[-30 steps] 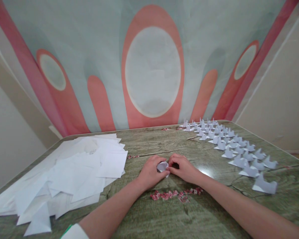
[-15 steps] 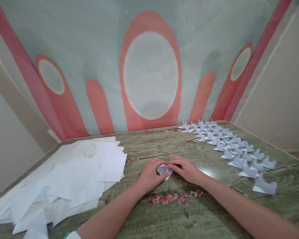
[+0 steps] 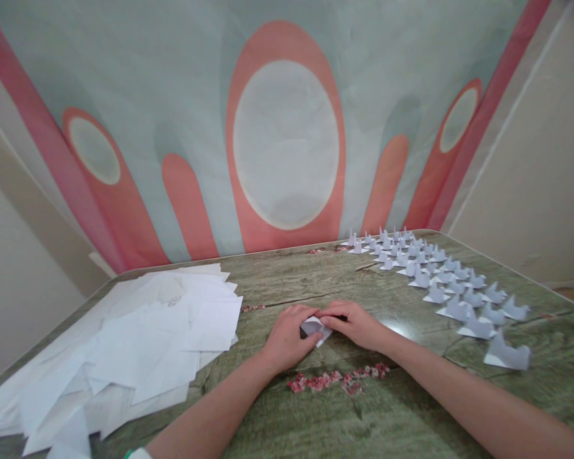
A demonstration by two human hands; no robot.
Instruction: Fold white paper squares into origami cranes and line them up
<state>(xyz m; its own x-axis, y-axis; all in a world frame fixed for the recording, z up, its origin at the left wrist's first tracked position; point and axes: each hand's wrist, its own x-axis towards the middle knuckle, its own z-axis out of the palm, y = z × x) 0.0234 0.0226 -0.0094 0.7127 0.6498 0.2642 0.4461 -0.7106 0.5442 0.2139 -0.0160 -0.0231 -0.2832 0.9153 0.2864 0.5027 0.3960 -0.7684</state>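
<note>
Between my two hands, at the middle of the table, is a small folded piece of white paper (image 3: 316, 327). My left hand (image 3: 291, 336) grips its left side, thumb at the near edge and fingers curled round the far side. My right hand (image 3: 352, 324) pinches the paper's upper right part, its thumb on top and fingertips meeting those of the left hand. The fingers partly cover the paper, so its full shape is hidden.
A spread pile of white paper sheets (image 3: 143, 344) covers the table's left side. Rows of folded white paper figures (image 3: 454, 307) stand along the right. The wood-patterned table (image 3: 277, 277) bears printed pink flowers (image 3: 323, 380) and meets a painted backdrop (image 3: 287, 236) behind.
The paper's rounded, open loop now looks flatter and more angular under my fingers. Both hands stay in nearly the same place; the view has shifted slightly.
</note>
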